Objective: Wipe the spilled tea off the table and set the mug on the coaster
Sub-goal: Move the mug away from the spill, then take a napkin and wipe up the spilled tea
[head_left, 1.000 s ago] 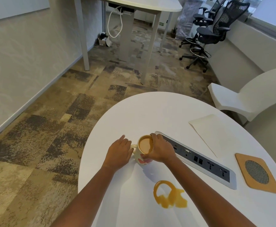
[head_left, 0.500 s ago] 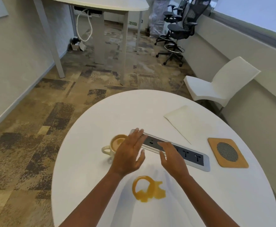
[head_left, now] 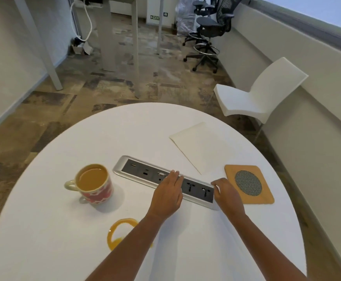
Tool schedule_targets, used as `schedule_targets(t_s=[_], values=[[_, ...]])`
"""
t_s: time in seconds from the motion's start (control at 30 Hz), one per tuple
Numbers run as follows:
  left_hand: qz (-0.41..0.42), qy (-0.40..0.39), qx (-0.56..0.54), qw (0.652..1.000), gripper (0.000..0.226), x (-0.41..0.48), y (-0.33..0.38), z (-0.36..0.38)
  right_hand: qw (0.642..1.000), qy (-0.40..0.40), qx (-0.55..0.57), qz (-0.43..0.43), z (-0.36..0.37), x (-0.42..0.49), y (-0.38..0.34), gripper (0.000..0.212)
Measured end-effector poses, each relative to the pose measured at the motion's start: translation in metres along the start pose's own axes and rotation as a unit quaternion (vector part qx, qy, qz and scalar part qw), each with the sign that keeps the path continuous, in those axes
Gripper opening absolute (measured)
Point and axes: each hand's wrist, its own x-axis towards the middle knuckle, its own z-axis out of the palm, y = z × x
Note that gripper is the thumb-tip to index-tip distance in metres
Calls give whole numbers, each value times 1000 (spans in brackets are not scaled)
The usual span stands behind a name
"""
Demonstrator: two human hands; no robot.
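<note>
Head view of a white table (head_left: 44,240). The socket strip (head_left: 145,172) serves as landmark; its long axis runs from far left to near right. The mug (head_left: 93,184) stands upright beyond the strip's left end, apart from it, holding tea, with its handle pointing left, away from the strip. The tea spill (head_left: 123,233), ring-shaped, lies on the strip's near side, partly hidden by the left forearm. The coaster (head_left: 248,184) lies flat just past the strip's right end. The napkin (head_left: 201,146) lies on the far side. The left hand (head_left: 167,196) rests across the strip, fingers straight and together; the right hand (head_left: 227,196), at the right end, has loosely curled fingers holding nothing.
</note>
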Motion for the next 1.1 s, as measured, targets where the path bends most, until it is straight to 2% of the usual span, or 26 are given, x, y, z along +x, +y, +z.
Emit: schedule_targets(t_s=[0.2, 0.37, 0.5, 0.67, 0.87, 0.97, 1.1], values=[[-52, -85, 21, 995, 46, 37, 17, 48, 995, -37, -64, -72, 9, 47, 34, 33], [-89, -104, 80, 987, 42, 58, 16, 69, 976, -78, -132, -155, 22, 85, 42, 40], [-112, -117, 103, 981, 33, 63, 16, 75, 967, -122, -150, -168, 35, 100, 39, 40], [-119, -116, 102, 981, 32, 61, 19, 74, 957, -82, -184, -209, 43, 104, 37, 26], [-148, -107, 83, 980, 28, 67, 28, 71, 939, -73, -224, -252, 38, 108, 36, 23], [-157, -83, 62, 982, 32, 75, 33, 74, 945, -82, -191, -253, 42, 100, 36, 21], [-135, -69, 49, 987, 36, 87, 38, 79, 980, -77, -14, -181, 44, 87, 36, 32]])
